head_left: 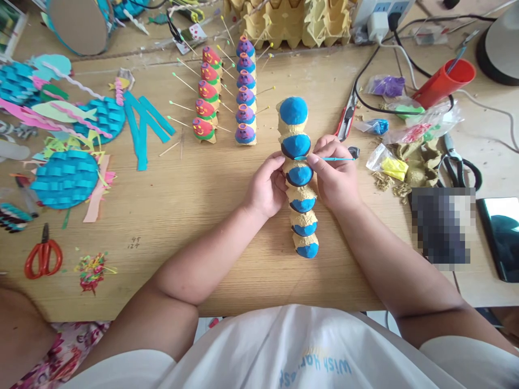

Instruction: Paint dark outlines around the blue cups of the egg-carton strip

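Note:
A strip of egg-carton cups (303, 193) runs lengthwise in front of me, with blue clay (293, 111) pressed over the cups and bare tan pulp between. Dark edging rims some of the upper cups. My left hand (267, 186) grips the strip's left side near the second and third cups, its fingertips partly hidden. Pinched in my right hand (337, 178) is a thin blue clay-modelling tool (340, 159), its tip against the lower edge of the second cup. Two finished caterpillars, one red and green (208, 92), one purple and blue (245, 97), stand beyond, stuck with pins.
To the right lie a utility knife (347, 116), bagged yellow clay (394, 168), black-handled scissors (460, 165), a red cup (448, 81) and a phone (500, 237). Leftward are woven blue paper crafts (67, 179), red scissors (44, 259) and scraps (92, 271). Another person's arm (22, 335) is at lower left.

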Demonstrator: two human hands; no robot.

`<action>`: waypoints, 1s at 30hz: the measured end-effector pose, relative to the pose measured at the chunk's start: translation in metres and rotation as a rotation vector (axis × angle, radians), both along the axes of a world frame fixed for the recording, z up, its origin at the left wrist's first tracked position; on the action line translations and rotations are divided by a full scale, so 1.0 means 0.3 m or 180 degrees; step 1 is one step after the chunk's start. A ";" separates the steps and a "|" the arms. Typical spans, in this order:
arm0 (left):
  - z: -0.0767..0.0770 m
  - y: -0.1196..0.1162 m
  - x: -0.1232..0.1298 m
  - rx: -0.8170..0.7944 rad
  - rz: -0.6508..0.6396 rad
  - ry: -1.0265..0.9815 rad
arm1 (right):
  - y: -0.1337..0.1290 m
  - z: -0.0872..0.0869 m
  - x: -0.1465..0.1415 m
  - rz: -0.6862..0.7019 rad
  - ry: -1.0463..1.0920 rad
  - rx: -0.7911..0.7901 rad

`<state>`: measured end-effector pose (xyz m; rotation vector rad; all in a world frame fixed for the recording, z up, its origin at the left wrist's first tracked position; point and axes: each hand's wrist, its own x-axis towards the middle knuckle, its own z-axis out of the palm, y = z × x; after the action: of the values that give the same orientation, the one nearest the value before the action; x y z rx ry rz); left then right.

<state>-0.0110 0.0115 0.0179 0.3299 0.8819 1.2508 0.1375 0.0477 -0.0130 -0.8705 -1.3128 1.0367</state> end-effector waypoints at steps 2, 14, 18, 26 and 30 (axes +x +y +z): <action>-0.004 0.000 -0.001 0.0020 0.0019 -0.0030 | -0.001 0.002 -0.002 0.0000 0.0137 -0.0051; -0.003 0.000 0.002 0.0004 0.0072 0.0160 | 0.002 0.002 -0.004 0.0078 0.0251 -0.0057; 0.001 0.000 0.002 -0.0045 0.0087 0.0143 | 0.006 0.006 -0.003 0.0117 0.0308 -0.0001; 0.009 0.004 0.004 -0.0036 0.0191 -0.0038 | 0.008 0.007 -0.002 0.0105 0.0149 0.0105; 0.023 0.000 0.002 0.0098 -0.0027 -0.0120 | 0.006 0.011 0.000 -0.0031 -0.0006 0.0182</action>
<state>-0.0105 0.0115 0.0247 0.3331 0.8288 1.2600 0.1375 0.0494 -0.0096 -0.8343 -1.3324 0.9863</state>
